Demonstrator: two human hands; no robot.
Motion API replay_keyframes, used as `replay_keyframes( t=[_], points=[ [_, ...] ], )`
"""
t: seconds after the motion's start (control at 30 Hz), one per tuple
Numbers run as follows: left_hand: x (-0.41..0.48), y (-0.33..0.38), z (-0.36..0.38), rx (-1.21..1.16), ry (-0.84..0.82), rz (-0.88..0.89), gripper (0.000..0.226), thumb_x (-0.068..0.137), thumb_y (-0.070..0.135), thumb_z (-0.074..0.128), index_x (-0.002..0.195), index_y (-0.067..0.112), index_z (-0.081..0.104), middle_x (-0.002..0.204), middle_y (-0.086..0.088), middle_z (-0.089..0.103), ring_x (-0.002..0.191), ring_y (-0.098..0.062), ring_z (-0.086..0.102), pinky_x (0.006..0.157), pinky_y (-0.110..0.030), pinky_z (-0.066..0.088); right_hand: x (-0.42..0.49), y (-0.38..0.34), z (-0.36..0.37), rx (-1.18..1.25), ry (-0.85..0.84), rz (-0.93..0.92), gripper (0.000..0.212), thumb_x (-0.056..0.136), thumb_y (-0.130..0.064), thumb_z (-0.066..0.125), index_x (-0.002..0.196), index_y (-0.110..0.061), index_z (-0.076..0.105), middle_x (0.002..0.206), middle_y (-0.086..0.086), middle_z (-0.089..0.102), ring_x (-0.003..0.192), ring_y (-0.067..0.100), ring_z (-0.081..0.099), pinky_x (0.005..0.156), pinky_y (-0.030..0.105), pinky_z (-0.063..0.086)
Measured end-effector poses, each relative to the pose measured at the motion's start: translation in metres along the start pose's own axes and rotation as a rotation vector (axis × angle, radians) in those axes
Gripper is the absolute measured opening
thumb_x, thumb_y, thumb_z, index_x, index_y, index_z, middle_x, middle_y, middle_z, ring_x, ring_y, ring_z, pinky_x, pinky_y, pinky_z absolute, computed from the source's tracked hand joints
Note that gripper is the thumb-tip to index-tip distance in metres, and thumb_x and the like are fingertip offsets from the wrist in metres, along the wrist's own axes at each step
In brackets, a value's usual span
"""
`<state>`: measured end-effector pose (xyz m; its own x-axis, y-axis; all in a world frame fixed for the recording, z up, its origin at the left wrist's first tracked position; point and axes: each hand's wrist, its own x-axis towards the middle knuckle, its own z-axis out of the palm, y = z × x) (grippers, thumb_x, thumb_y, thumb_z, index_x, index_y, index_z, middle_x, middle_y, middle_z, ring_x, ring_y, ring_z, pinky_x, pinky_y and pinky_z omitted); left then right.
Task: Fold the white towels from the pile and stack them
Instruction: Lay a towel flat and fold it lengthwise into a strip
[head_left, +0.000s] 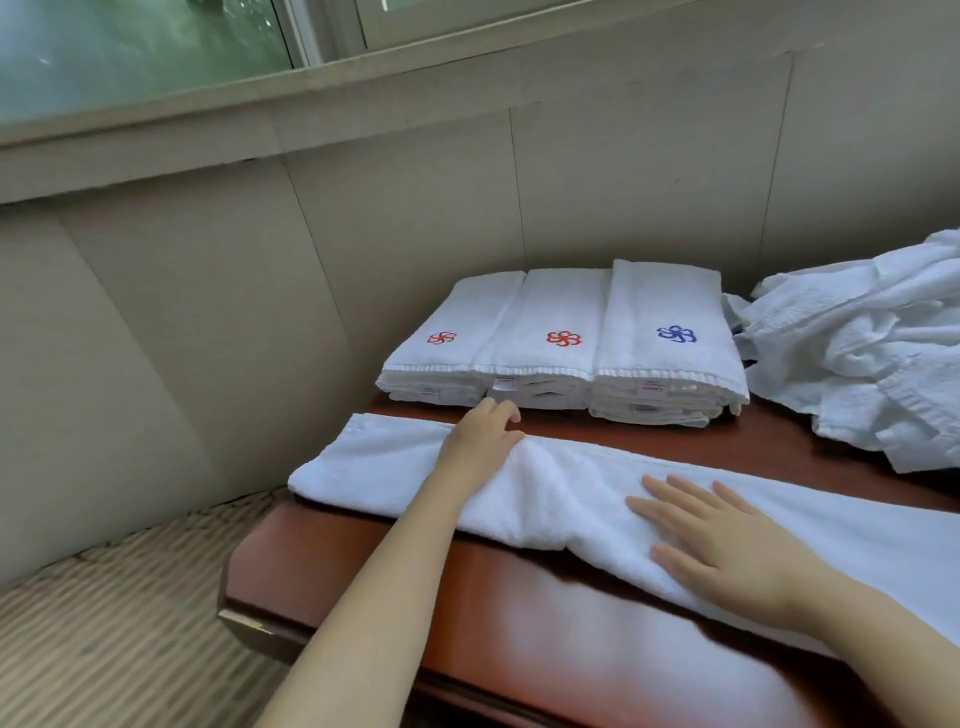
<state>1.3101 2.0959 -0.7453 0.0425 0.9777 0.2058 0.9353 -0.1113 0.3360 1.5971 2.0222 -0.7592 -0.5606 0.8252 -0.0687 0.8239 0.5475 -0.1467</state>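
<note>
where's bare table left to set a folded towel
Bare red-brown wooden table shows in front of the long white folded towel, plus a narrow strip between it and the three stacks of folded white towels. The rumpled white towel pile crowds the right.

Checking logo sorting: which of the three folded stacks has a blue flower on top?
The right-hand stack, beside the unfolded pile; the middle stack and left stack show red flowers.
</note>
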Motion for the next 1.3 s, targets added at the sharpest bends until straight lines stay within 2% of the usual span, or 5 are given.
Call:
replay_keyframes(
  t=[0.73, 0.97, 1.0, 1.07, 1.3],
  points=[
    [-0.095, -0.110, -0.055, -0.151, 0.319, -1.112, 0.057, 0.092, 0.038, 0.045, 0.135, 0.001, 0.039, 0.143, -0.017, 0.041, 0.134, -0.033, 0.033, 0.114, -0.041, 0.019, 0.026, -0.051, 0.011, -0.022, -0.008, -0.048, 0.062, 0.092, -0.066, 0.013, 0.147, -0.048, -0.009, 0.158, -0.019, -0.008, 0.147, 0.023, -0.012, 0.117, 0.043, -0.007],
    [-0.071, -0.100, -0.057, -0.977, 0.554, -1.183, 0.023, 0.088, 0.014, 0.057, 0.100, 0.000, 0.044, 0.109, 0.004, 0.064, 0.076, -0.022, 0.043, 0.083, -0.026, 0.044, 0.029, -0.047, 0.008, 0.176, 0.023, -0.039, 0.047, 0.096, -0.059, 0.018, 0.142, -0.052, 0.026, 0.153, -0.028, 0.019, 0.146, 0.015, 0.006, 0.117, 0.037, 0.003],
    [-0.069, -0.098, -0.056, -1.341, 0.793, -1.218, 0.027, 0.087, 0.016, 0.060, 0.099, -0.003, 0.044, 0.096, 0.006, 0.066, 0.070, -0.023, 0.041, 0.063, -0.057, 0.015, 0.033, -0.047, 0.006, 0.198, 0.073, -0.026, 0.044, 0.098, -0.054, 0.021, 0.139, -0.048, 0.034, 0.149, -0.026, 0.030, 0.143, 0.016, 0.017, 0.116, 0.034, 0.013],
    [-0.071, -0.077, -0.052, -1.409, 0.757, -1.151, 0.033, 0.084, 0.016, 0.066, 0.109, 0.006, 0.048, 0.102, -0.002, 0.060, 0.083, -0.021, 0.057, 0.091, -0.034, 0.051, 0.048, -0.050, 0.000, 0.199, 0.156, -0.001, 0.042, 0.100, -0.047, 0.028, 0.138, -0.038, 0.041, 0.144, -0.017, 0.042, 0.135, 0.017, 0.031, 0.110, 0.033, 0.026],
    [-0.060, -0.066, -0.059, -1.109, 0.407, -1.200, 0.027, 0.082, 0.006, 0.062, 0.102, 0.014, 0.048, 0.066, -0.005, 0.046, 0.053, -0.017, 0.044, 0.050, -0.025, 0.039, 0.105, -0.067, 0.001, 0.115, 0.071, 0.135, 0.050, 0.101, -0.042, 0.022, 0.147, -0.024, 0.028, 0.156, -0.001, 0.023, 0.144, 0.021, 0.019, 0.116, 0.044, 0.011]
  ],
)
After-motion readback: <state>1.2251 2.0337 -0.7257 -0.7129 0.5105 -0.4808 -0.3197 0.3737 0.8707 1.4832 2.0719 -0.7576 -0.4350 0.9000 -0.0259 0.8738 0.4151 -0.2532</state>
